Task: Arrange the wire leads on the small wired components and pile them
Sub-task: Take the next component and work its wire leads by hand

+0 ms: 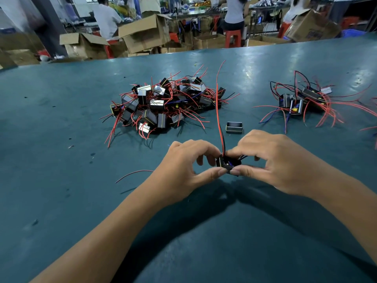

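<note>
Item: small black wired component (227, 162), pinched between my left hand (183, 166) and right hand (273, 160) above the green surface (61, 139); red lead (218, 111) upright. Large pile (165, 105) beyond, smaller pile (304, 101) right.

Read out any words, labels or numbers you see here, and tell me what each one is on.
Nothing here can be read.
Cardboard box, far right: dark blue print on its side, too blurred to read.
Small white tag in the right-hand pile: marks too small to read.
Components in the middle pile: no legible print.
</note>
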{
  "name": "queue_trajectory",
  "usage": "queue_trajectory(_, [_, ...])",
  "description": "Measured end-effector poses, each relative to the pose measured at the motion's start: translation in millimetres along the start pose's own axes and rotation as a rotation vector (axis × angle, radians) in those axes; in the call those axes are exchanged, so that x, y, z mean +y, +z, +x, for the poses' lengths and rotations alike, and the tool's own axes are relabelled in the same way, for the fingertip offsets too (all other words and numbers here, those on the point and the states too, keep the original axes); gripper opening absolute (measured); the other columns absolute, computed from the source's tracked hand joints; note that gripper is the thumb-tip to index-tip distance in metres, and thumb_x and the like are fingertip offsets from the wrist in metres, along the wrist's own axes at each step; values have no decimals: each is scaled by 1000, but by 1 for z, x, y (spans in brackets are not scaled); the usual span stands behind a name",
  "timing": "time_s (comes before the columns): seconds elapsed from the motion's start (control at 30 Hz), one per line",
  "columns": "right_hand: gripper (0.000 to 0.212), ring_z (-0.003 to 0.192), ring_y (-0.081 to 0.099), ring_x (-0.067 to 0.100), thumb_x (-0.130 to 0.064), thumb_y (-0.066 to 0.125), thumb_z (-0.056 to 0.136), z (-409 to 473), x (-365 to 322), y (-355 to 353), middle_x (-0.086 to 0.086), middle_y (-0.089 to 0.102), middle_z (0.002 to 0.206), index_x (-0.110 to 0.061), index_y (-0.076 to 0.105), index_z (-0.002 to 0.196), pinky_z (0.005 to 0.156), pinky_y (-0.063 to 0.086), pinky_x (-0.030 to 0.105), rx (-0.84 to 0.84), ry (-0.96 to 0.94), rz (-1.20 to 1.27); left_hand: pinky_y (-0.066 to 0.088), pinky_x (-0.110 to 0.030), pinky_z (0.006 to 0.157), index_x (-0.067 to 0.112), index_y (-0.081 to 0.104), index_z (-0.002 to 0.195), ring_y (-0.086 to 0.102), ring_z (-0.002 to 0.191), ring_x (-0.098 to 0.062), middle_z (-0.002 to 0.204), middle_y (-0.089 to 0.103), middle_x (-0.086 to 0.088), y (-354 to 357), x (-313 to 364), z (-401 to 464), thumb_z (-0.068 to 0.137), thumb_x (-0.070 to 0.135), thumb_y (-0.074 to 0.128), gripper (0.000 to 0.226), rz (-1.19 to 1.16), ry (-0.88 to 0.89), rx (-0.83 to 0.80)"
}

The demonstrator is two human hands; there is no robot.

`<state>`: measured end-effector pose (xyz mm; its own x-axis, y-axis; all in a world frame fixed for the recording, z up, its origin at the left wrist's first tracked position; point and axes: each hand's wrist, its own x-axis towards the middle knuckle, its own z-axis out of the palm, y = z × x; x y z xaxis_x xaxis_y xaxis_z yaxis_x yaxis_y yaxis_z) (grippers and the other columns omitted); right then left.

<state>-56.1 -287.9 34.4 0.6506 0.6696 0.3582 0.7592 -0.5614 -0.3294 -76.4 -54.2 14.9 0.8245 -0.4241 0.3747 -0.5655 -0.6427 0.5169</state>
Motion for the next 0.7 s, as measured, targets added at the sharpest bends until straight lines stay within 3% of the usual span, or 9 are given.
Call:
queue_trajectory(0.07, [33, 91, 58, 22, -43, 63, 87, 0, 0, 2, -6, 64, 90, -20, 73, 109, 76, 52, 44, -21, -10, -79, 37, -31, 92, 30, 65, 108, 57, 90, -7, 97, 65, 17, 0, -2, 0, 86, 53, 66, 32, -7, -12, -5])
queue_trajectory(0.17, [33, 95, 56, 19, -47, 64, 88, 0, -1, 8, -7, 61, 90, -26, 71, 112, 74, 52, 42, -81, 6, -172, 36, -13, 78, 28, 67, 104, 58, 89, -8, 95, 66, 17, -1, -6, 1, 87, 47, 70, 25, -191, -78, 43])
queue_trajectory(0.3, [35, 103, 51, 12, -54, 60, 89, -1, -1, 14, -11, 60, 97, -33, 67, 116, 81, 48, 35, -157, 36, -184, 38, -6, 64, 22, 69, 87, 55, 66, 3, 76, 65, 19, 3, -7, 4, 91, 27, 73, 8, -307, -143, 50])
queue_trajectory(0.4, [39, 107, 48, 4, -60, 53, 89, 1, 0, 19, -17, 60, 103, -37, 62, 119, 86, 46, 30, -200, 59, -190, 36, -5, 56, 20, 67, 78, 48, 52, 6, 66, 60, 17, 6, -8, 4, 92, 18, 72, 16, -320, -199, 38])
queue_trajectory(0.7, [45, 108, 50, 4, -66, 42, 86, 2, -1, 12, -18, 63, 104, -38, 61, 116, 86, 47, 33, -263, 91, -250, 37, -8, 62, 13, 68, 85, 50, 60, 4, 71, 61, 17, 1, -7, 5, 91, 10, 70, 8, -413, -212, 100])
